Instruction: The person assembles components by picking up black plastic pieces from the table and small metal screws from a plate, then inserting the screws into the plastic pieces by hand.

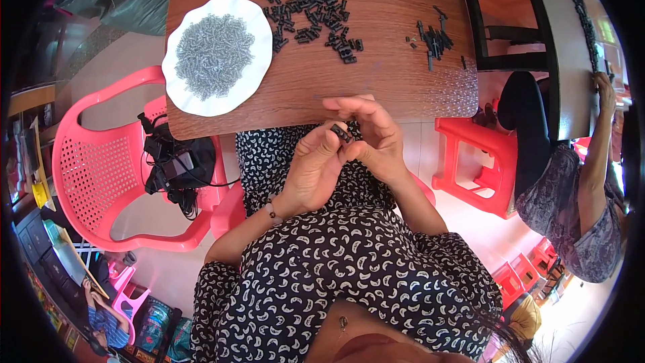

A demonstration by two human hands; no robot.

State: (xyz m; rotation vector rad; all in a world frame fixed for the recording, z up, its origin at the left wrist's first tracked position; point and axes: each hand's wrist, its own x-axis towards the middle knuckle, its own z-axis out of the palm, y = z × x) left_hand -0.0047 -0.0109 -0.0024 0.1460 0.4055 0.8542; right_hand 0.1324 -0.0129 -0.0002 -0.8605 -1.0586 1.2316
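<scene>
Just off the table's near edge, my two hands meet around a small black plastic piece (341, 134). My left hand (313, 169) pinches it between thumb and fingers. At its other end is the thumb of my right hand (379, 144), with the right fingers curled over from above; the right fingertips are partly hidden. On the table ahead lies a loose heap of similar small black plastic pieces (316, 17). Left of it, a white wavy-edged plate (176, 91) bears a mound of small metal springs (215, 57). Thin black pieces (437, 40) lie in a smaller pile at the right.
The brown wooden table (376, 84) ends close in front of me. A pink plastic chair (91, 168) with a black bag and cables (180, 168) stands at the left. Red stools (480, 161) are at the right, near another person (571, 208) at a separate table.
</scene>
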